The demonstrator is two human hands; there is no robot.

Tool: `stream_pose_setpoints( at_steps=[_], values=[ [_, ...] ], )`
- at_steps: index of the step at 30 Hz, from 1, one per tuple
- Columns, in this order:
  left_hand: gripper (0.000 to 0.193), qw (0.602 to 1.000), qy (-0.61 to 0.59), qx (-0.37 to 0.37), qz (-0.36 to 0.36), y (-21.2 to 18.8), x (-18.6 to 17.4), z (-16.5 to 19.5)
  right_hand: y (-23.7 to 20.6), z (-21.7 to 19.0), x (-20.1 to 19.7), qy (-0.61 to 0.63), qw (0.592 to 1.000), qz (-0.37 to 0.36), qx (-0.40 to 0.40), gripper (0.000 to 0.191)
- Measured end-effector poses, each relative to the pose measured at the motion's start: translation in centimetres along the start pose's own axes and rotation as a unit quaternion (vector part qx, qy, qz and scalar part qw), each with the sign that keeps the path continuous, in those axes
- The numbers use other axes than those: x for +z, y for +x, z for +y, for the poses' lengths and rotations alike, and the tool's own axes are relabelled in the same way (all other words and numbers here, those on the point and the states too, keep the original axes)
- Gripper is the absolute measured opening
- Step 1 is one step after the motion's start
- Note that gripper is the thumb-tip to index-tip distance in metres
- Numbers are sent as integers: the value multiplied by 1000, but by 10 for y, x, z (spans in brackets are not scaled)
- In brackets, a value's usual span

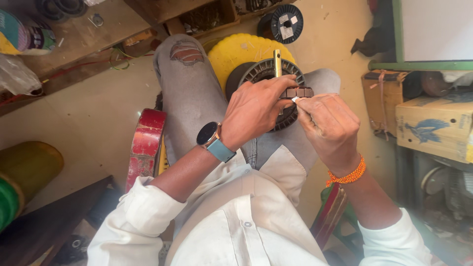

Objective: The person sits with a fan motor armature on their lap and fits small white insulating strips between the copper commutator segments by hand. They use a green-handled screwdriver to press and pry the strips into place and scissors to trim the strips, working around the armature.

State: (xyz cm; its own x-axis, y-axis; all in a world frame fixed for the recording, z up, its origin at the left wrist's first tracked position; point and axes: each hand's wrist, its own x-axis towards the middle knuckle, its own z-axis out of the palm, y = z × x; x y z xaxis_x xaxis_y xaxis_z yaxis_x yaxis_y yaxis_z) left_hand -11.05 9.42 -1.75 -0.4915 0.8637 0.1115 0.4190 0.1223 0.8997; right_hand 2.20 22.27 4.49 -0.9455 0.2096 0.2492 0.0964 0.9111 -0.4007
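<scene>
Hands (253, 111) (329, 125) pinch dark slotted stator (268, 74); yellow-brown carton (436, 127) sits right.

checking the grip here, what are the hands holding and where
Left hand grips the dark ribbed stator ring at its near rim; right hand pinches a small white slip there.

Dull metal and worn cloth on my lap

My motor core (268, 93) is matt grey ribbed metal with a brassy shaft (277, 62); behind it, smooth yellow plastic disc (235, 53); beneath, faded ripped denim jeans (189, 88).
</scene>
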Motion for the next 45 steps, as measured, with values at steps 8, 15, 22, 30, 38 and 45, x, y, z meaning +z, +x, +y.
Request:
stream_pose_setpoints(
  at_steps=[8,15,22,30,38,45],
  values=[
    [50,996,-17,55,74,-28,7,-6,-14,-1,-8,53,993,-9,101,16],
    [70,965,201,108,130,-71,15,-10,-13,5,11,143,979,24,142,15],
    [57,961,196,76,177,-73,21,-6,-7,-1,19,155,981,44,111,14],
    [52,977,190,13,91,-67,3,24,-4,-10,17,136,985,51,90,16],
    [65,985,-134,-91,55,-40,-46,18,0,-9,20,177,978,39,104,15],
    [53,954,-244,-141,-99,-15,-47,-3,-2,-7,17,171,982,33,69,17]
  ],
)
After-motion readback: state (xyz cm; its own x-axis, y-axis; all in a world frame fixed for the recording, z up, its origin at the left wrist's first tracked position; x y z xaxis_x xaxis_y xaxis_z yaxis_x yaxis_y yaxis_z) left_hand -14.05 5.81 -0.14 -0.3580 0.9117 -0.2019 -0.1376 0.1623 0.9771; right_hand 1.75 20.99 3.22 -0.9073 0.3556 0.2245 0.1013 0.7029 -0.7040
